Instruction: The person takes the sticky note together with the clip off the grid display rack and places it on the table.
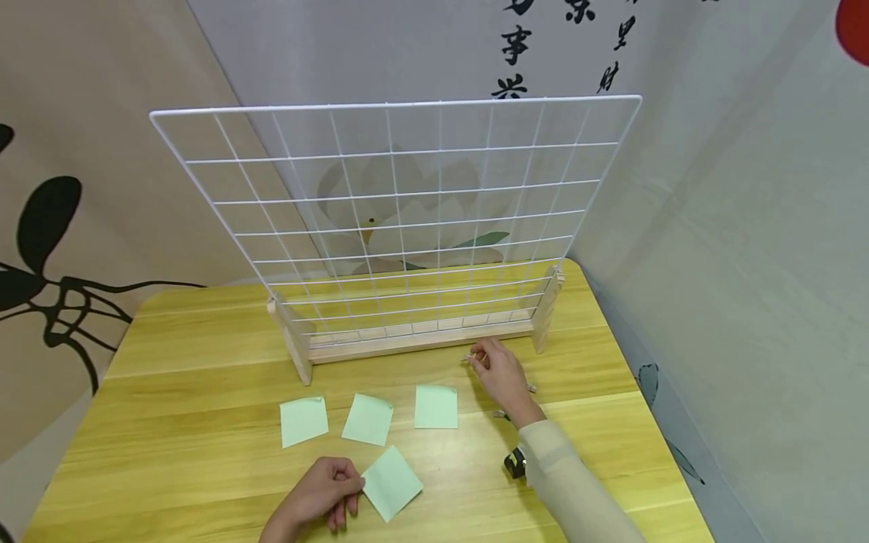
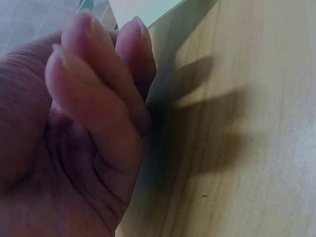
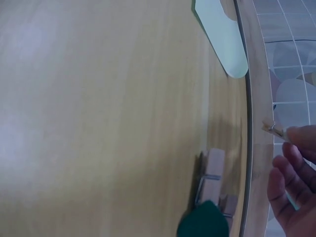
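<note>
A pale green sticky note [image 1: 392, 484] lies tilted at the front of the table, its left corner pinched between the thumb and fingers of my left hand [image 1: 322, 490]. In the left wrist view, the fingers curl beside part of the note [image 2: 140, 11]. My right hand [image 1: 502, 377] is in front of the wire grid's wooden base and pinches a small wooden clothespin [image 3: 271, 127] by one end. More clothespins [image 3: 212, 173] lie on the table near the right wrist, one partly hidden behind a dark green leaf-shaped piece [image 3: 203, 219].
A white wire grid [image 1: 440, 151] stands in a wooden base [image 1: 421, 343] towards the back. Three more sticky notes, left [image 1: 303, 421], middle [image 1: 368, 419] and right [image 1: 436, 407], lie in a row before it. A small black object [image 1: 514, 463] sits by the right sleeve.
</note>
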Tool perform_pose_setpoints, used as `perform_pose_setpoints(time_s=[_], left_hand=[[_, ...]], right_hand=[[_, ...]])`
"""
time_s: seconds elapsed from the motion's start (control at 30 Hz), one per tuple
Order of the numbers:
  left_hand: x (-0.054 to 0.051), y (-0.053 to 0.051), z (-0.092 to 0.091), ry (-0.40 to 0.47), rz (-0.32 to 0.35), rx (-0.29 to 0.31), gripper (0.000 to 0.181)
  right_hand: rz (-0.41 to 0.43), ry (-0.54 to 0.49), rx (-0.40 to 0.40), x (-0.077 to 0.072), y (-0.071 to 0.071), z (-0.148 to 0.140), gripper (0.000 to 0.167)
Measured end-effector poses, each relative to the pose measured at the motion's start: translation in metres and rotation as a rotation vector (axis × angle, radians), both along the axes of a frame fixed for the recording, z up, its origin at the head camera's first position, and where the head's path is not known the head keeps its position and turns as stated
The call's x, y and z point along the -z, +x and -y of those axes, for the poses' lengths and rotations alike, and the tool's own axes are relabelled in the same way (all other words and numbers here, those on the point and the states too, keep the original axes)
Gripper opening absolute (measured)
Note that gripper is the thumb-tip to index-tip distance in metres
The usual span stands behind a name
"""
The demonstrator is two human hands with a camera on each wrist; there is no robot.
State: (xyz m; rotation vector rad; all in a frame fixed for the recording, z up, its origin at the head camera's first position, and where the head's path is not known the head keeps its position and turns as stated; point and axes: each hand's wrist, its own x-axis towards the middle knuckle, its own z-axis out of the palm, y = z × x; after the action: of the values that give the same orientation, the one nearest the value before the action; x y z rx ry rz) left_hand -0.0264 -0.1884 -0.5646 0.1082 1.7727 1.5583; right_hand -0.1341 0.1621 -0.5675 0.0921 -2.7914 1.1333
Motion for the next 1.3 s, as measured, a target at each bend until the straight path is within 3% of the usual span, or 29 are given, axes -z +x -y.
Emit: perform_pose_setpoints(time_s=[0.5, 0.8, 1.3], left_hand=[[-0.0014, -0.0023, -0.0029, -0.096, -0.016, 0.016, 0.019], [-0.0008, -0.0029, -0.0046, -0.114, -0.046, 0.007, 0.019], [-0.0014, -0.0038, -0.0028, -0.140, -0.026, 0.024, 0.020]], right_hand=[[0.085, 0.010, -0.015, 0.0028, 0.0032, -0.0019, 0.010], [0.088, 0.008, -0.013, 0.0001, 0.0030, -0.0028, 0.011], [0.085, 0.011, -0.028, 0.0022, 0.0039, -0.0040, 0.011]])
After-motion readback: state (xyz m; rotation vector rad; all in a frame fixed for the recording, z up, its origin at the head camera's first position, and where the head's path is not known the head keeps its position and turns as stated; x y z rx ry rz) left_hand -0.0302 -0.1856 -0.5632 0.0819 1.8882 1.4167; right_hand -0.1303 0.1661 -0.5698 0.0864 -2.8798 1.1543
